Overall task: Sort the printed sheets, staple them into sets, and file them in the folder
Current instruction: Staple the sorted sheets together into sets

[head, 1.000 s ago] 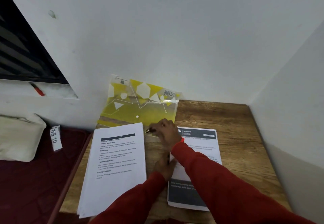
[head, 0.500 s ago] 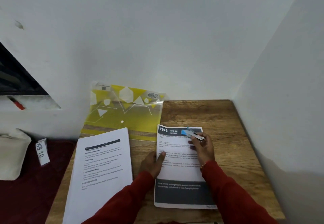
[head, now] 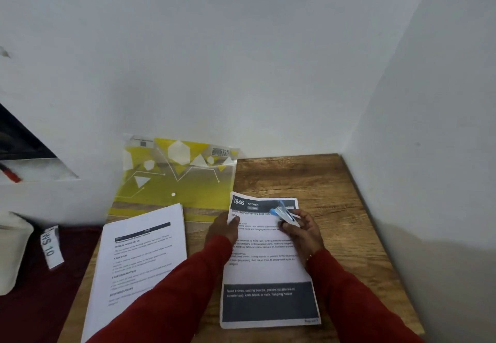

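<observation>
- You are holding the stapler in your right hand, fingers curled round it, its blue-tipped nose aiming toward the top of the kitchen set. My guess is you are lining it up for the top-left corner.
- Your left hand is pinching the left edge of that set near the top, thumb on the page, probably squaring the sheets so they are not slipping under the staple.
- The kitchen set is lying flat on the table, right of centre; the second stack is sitting well left of it, apart, apparently waiting its turn.
- The yellow folder is leaning against the wall at the table's back edge, behind both piles, out of the way until filing.
- Versus 0.5 s ago: your left hand is sitting higher up the left edge, nearer the header.
- The stapler is now lower and more central on the page, no longer at the top-right.
- The top-left corner is lifting slightly.
</observation>
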The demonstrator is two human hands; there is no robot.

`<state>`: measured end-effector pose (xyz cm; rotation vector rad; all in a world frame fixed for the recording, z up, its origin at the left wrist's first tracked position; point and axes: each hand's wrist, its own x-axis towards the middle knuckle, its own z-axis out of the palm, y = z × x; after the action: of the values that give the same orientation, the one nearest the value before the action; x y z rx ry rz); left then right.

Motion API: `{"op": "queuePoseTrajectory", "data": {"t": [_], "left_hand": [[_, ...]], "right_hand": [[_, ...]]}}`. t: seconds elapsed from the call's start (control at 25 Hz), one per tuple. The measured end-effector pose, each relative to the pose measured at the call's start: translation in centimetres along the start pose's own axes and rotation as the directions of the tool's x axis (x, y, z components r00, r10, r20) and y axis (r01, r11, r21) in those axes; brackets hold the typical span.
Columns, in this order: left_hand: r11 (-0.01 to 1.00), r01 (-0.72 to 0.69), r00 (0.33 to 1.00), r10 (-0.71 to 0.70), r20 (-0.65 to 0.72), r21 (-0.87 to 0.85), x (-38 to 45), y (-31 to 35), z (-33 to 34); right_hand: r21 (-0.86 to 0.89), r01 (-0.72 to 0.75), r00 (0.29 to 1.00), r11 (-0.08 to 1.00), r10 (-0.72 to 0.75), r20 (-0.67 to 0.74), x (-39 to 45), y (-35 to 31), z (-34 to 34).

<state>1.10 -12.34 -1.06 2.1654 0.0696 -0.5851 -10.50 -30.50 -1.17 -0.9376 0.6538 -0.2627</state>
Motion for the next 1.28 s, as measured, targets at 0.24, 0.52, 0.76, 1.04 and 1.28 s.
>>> {"op": "queuePoseTrajectory", "data": {"t": [0.24,0.52,0.76,1.04,1.28], "left_hand": [[0.927,-0.251,0.966,0.219,-0.139,-0.280,-3.3,0.4,-0.7],[0.686,-0.560,0.828,0.472,-0.302,-0.465,-6.9,7.1,-5.8],[0.617,-0.664,0.748,0.551,-0.371,-0.423,-8.2,6.6,-6.1],[0.695,-0.595,0.803,0.493,-0.334,-0.405,-8.2,5.1,-5.3],[0.768,-0.523,0.852,0.458,-0.255,-0.369,-7.1,3.9,-4.8]], "right_hand": [[-0.347,0.151,0.934,0.926,-0.248,-0.256,-1.1,-2.2,0.7],[-0.196,0.455,0.877,0.869,-0.475,-0.074,-2.5,-7.6,4.8],[-0.234,0.592,0.789,0.771,-0.613,-0.025,-3.9,-8.1,5.6],[-0.250,0.550,0.807,0.797,-0.584,-0.088,-4.6,-6.3,5.0],[-0.279,0.476,0.858,0.834,-0.511,-0.062,-4.0,-4.8,4.3]]}}
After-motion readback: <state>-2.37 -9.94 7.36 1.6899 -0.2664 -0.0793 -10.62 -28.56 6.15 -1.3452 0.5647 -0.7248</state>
